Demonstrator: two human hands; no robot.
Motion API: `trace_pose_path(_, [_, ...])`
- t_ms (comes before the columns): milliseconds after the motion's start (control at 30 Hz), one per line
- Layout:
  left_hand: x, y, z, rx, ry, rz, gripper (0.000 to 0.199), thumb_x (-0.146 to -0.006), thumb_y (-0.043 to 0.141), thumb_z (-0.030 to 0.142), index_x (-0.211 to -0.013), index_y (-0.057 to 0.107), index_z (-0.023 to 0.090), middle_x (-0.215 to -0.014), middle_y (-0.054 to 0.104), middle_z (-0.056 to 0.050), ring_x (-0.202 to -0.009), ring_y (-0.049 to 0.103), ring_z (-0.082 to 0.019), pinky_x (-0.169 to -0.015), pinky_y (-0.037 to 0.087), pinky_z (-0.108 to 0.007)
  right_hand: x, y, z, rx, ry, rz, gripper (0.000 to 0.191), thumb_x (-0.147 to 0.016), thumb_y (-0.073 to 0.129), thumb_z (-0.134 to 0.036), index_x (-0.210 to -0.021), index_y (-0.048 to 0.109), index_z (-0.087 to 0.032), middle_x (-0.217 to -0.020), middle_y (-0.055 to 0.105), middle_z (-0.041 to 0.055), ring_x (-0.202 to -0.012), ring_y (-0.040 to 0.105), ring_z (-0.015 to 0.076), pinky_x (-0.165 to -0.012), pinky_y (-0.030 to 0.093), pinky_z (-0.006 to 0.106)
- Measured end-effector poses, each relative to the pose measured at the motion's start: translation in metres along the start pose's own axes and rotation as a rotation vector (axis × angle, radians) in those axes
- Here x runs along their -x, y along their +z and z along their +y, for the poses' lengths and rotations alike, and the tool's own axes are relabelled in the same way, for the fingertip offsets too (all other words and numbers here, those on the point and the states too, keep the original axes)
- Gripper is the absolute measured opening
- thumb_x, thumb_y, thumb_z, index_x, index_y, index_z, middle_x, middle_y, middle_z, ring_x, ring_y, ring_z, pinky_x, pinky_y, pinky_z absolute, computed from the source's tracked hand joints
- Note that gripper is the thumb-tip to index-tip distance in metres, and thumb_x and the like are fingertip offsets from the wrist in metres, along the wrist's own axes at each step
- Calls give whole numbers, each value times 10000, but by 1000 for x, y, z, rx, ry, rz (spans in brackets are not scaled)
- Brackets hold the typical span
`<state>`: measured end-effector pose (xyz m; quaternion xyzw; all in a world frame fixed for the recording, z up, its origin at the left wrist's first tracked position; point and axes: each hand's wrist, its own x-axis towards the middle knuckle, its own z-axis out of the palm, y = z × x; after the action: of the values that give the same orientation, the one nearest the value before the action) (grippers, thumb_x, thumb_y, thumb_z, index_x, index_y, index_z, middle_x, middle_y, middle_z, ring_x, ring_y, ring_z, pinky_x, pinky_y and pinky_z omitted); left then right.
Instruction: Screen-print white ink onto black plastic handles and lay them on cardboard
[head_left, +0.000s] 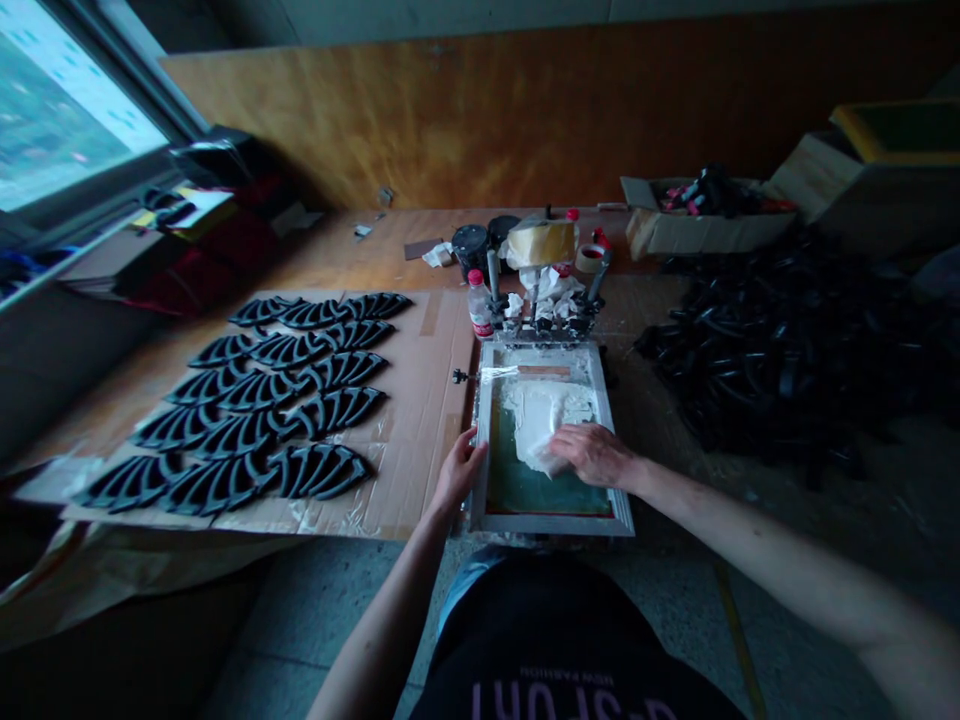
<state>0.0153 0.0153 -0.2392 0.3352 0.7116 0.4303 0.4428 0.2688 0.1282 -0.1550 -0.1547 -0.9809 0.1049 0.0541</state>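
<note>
In front of me lies a silk-screen frame (486, 480) with a metal rim and green mesh, clamped at its far end to a printing stand (544, 325). My left hand (459, 468) is closed on the frame's left rim, its thumb near the top edge. Over the mesh, my right hand (596, 453) is pressed down with bent fingers on a crumpled white rag (553, 460); its fingertips are partly hidden. White ink or paste (532, 410) covers the middle of the mesh. Near the far rim lies a wooden strip (544, 371).
Several rows of black curved, slotted parts (285, 400) lie on cardboard (420, 440) at left. A heap of black parts (757, 360) is at right. Behind the stand are a red-capped bottle (480, 305), dark tubs (470, 248) and a tape roll (590, 258). An open carton (697, 232) stands at back right.
</note>
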Motion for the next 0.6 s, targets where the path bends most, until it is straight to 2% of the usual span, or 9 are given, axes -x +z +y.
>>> trace_pose_path(33, [0, 0, 0, -5, -1, 2, 620, -784, 623, 520, -1303, 555, 188, -768, 644, -14, -641, 591, -148, -560, 449, -233, 0, -4, 0, -23, -14, -12, 196, -764, 526, -28, -795, 612, -201, -803, 642, 16, -788, 571, 171, -675, 392, 268])
trace_pose_path(100, [2, 1, 3, -5, 4, -3, 618, -786, 617, 521, -1296, 554, 178, -776, 635, -15, -644, 582, -144, -559, 441, -231, -4, -8, -1, -29, 47, 21, 164, -759, 553, -53, -762, 604, -209, -778, 636, 7, -785, 570, 173, -662, 388, 269])
trace_pose_path(167, [5, 1, 7, 19, 12, -19, 637, -784, 616, 526, -1303, 537, 167, -786, 635, -21, -657, 583, -145, -565, 444, -231, -7, -4, -6, 20, 137, 107, 137, -783, 556, -76, -788, 616, -199, -809, 641, 29, -820, 570, 189, -678, 394, 279])
trace_pose_path(233, [7, 1, 12, 58, 11, -35, 674, -773, 625, 536, -1319, 511, 158, -776, 634, -22, -653, 583, -148, -562, 448, -233, -5, 4, -14, 62, 148, 157, 155, -801, 536, -61, -845, 631, -175, -848, 646, 56, -847, 572, 199, -697, 404, 284])
trace_pose_path(333, [10, 2, 18, 109, 1, -54, 710, -759, 638, 543, -1333, 485, 154, -745, 624, -11, -617, 572, -142, -539, 437, -229, 2, 11, -22, 11, 107, 130, 132, -812, 559, -71, -842, 634, -175, -833, 648, 45, -809, 587, 180, -687, 419, 266])
trace_pose_path(433, [15, 0, 27, 153, -11, -75, 747, -745, 658, 547, -1353, 463, 158, -746, 630, -9, -613, 578, -142, -534, 432, -224, -9, 0, -16, -89, 219, 169, 58, -827, 645, -186, -879, 649, -211, -843, 667, 9, -798, 618, 166, -693, 448, 254])
trace_pose_path(533, [23, -7, 45, 174, -24, -101, 818, -733, 682, 546, -1411, 400, 184, -743, 638, -2, -603, 578, -140, -526, 424, -217, -37, -23, 6, -134, 350, 286, 344, -813, 696, -249, -1148, 622, -273, -1044, 695, 6, -914, 643, 179, -778, 484, 280])
trace_pose_path(600, [31, -15, 63, 164, -6, -100, 773, -756, 660, 564, -1400, 432, 201, -734, 634, 6, -570, 547, -122, -501, 394, -203, -49, -42, 27, -130, 441, 368, 523, -800, 711, -265, -1297, 547, -289, -1129, 686, 23, -939, 647, 189, -801, 494, 298])
